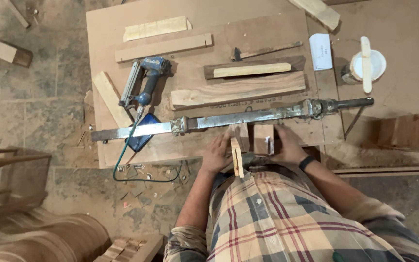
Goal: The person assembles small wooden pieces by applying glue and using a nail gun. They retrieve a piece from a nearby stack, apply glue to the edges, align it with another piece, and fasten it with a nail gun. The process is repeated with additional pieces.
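your left hand (pixel 216 154) presses flat, fingers spread, on a wood piece (pixel 236 137) at the near edge of the table (pixel 263 29), gripping nothing. your right hand (pixel 288 145) rests on the second small wood block (pixel 263 139) just beside it; cannot tell if it grips the block or only pushes on it. a thin wood strip (pixel 237 156) stands on edge between both hands, against your shirt. the long metal bar clamp (pixel 229 118) lies across the table just beyond the blocks. blue nail gun (pixel 144 80) sits left with green hose (pixel 122 160); planks (pixel 238 90) and a white glue pot (pixel 368 65) farther back.
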Demonstrator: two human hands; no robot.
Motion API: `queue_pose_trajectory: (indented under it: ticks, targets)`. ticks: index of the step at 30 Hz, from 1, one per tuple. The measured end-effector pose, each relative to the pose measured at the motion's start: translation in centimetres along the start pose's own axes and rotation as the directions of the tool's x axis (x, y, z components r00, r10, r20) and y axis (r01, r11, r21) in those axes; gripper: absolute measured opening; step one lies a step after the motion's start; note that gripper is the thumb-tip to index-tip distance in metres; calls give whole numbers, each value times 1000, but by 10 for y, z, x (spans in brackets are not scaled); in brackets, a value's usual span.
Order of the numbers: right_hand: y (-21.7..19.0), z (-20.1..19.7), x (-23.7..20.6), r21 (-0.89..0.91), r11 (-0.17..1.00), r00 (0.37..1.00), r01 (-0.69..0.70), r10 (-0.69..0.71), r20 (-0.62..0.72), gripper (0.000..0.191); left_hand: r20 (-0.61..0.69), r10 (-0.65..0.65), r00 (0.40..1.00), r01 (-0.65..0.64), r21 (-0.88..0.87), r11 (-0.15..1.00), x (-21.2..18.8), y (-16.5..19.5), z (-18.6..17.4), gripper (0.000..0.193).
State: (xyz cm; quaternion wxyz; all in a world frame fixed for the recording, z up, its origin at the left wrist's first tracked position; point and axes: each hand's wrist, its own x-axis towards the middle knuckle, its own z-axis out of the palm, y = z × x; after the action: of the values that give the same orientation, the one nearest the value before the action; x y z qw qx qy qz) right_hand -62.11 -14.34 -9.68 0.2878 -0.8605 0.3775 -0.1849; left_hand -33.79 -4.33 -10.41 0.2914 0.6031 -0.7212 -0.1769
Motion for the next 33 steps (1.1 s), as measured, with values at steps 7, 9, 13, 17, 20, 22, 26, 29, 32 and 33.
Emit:
queue_pose_trajectory:
  ticks: [7,9,13,17,20,22,26,29,32,33]
  targets:
    - [-11,-29,-26,94,973,968,-210,220,-120,108,34,6,999,-4,-54,999,-2,-2,-1,95]
    - [-21,-36,-17,82,971,954,-223,235,-189,112,5,47,999,-47,-49,998,1,-2,-3,97]
    - [-43,-39,18,15,950,931,-311,308,-199,120,123,-33,992,39,-47,998,2,-2,-5,101]
    - [-58,-28,55,-21,967,953,-256,248,-175,121,-76,46,996,-46,0,999,-3,-2,-5,108]
    - [-67,-16,75,-86,987,988,-135,128,-86,117,-76,-26,997,24,-23,999,-5,-2,-5,117]
    - [-72,-11,83,-135,989,998,-69,66,-23,112,-96,-56,994,51,-57,997,-5,-1,-7,124]
    - [-82,-14,87,-156,970,979,-187,198,55,109,-88,-88,992,79,-101,992,-8,-1,-7,126]
    - [-81,-32,77,1,893,893,-450,450,-12,107,-82,-105,991,95,-117,989,-11,-2,-7,119]
    - [-81,-60,59,785,541,839,-302,541,-50,82,-62,-29,998,23,-97,995,-8,-6,-8,109]
    - [-82,-71,51,905,396,864,-156,499,-69,79,-67,23,998,-28,-83,996,-6,-8,-9,108]
